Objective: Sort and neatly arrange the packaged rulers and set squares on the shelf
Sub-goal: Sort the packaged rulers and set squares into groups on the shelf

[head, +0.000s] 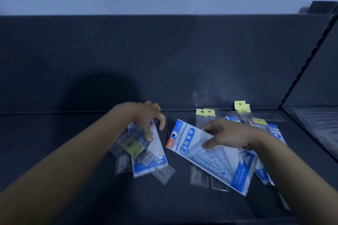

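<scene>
On the dark shelf [73, 151] lie two heaps of packaged rulers and set squares. My right hand [230, 136] pinches a blue-and-white "GEOMETRIC" set square pack [206, 159], thumb on top and fingers at its upper edge, the pack slanting down to the right. My left hand [146, 120] hovers over the left heap [144, 153], fingers spread and curled, one fingertip touching a blue-and-white pack there. That heap also holds clear ruler sleeves, one with a yellow label. Behind my right hand lie clear ruler sleeves with yellow hang tabs [204, 112].
The shelf's dark back panel [164, 60] rises just behind the heaps. A slanted dark divider [309, 64] bounds the shelf on the right. More blue packs [263, 175] lie under my right forearm. Bare shelf surface spreads to the left and front.
</scene>
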A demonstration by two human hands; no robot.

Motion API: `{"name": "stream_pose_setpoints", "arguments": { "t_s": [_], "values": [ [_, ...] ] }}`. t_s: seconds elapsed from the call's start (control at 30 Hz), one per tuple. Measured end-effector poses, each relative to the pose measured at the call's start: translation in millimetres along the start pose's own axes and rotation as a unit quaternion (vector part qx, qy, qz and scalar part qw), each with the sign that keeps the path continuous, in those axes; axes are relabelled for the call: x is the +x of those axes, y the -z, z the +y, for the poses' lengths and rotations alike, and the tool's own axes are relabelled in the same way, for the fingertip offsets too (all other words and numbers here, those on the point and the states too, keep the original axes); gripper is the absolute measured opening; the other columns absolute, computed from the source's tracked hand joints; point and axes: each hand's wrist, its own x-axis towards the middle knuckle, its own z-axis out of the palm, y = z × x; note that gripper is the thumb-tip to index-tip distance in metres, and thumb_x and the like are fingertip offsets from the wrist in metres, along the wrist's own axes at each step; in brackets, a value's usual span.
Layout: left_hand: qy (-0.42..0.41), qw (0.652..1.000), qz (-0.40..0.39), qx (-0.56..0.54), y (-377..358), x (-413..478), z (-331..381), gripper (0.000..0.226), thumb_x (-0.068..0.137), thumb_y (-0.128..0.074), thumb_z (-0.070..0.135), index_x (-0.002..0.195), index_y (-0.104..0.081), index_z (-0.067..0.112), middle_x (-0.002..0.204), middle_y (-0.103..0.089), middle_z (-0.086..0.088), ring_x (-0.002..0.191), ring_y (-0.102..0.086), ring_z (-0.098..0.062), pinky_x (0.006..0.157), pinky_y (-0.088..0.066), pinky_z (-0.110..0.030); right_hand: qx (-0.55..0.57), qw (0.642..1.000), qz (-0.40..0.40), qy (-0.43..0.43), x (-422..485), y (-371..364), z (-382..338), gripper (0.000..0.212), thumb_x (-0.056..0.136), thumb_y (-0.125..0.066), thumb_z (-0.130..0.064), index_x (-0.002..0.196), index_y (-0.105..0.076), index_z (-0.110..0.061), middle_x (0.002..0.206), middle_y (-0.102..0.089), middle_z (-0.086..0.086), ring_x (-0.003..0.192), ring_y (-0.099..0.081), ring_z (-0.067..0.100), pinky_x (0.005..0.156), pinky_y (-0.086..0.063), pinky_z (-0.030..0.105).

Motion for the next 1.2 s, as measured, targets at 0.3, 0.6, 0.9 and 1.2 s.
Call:
{"name": "stream_pose_setpoints", "arguments": {
  "t_s": [0.3, 0.6, 0.9, 1.2],
  "values": [
    [-0.067, 0.993, -0.076, -0.065, -20, -20, 8, 0.048, 0.040, -0.095, 0.033, 0.078, -0.067, 0.032, 0.096, -0.057, 0.019, 0.093, -0.053, -0.005, 0.080, -0.050, -0.029, 0.069, 0.995, 0.043, 0.051, 6, -4, 5, 0.014, 0.079, -0.073, -0.002, 0.081, -0.066, -0.014, 0.093, -0.074, 0.007, 0.076, -0.067, 0.010, 0.067, -0.051, 0.016],
    [-0.096, 0.981, -0.047, -0.161, 0, -25, -10, 0.021, 0.075, -0.081, 0.027, 0.067, -0.061, 0.027, 0.064, -0.060, 0.012, 0.060, -0.050, -0.005, 0.061, -0.040, -0.025, 0.088, 0.994, 0.046, 0.054, 1, -3, 10, 0.012, 0.081, -0.073, -0.006, 0.080, -0.070, -0.018, 0.084, -0.075, -0.001, 0.078, -0.068, 0.010, 0.073, -0.050, 0.022],
    [-0.150, 0.881, 0.193, -0.406, 24, -1, 20, 0.023, 0.097, -0.054, 0.030, 0.077, -0.053, 0.020, 0.066, -0.056, -0.004, 0.059, -0.051, -0.016, 0.056, -0.041, -0.031, 0.110, 0.990, 0.081, 0.041, -35, 5, 28, 0.006, 0.086, -0.067, -0.007, 0.089, -0.070, -0.011, 0.090, -0.072, 0.012, 0.079, -0.061, 0.013, 0.077, -0.047, 0.030],
    [-0.091, 0.835, 0.094, -0.534, 30, 26, 124, 0.022, 0.084, -0.049, -0.007, 0.101, -0.058, 0.006, 0.084, -0.066, -0.017, 0.063, -0.063, -0.025, 0.056, -0.050, -0.031, 0.088, 0.972, 0.201, 0.078, -108, 35, 71, 0.007, 0.084, -0.071, -0.012, 0.077, -0.068, -0.013, 0.071, -0.069, -0.004, 0.063, -0.059, 0.002, 0.061, -0.045, 0.014]
  ]
}}
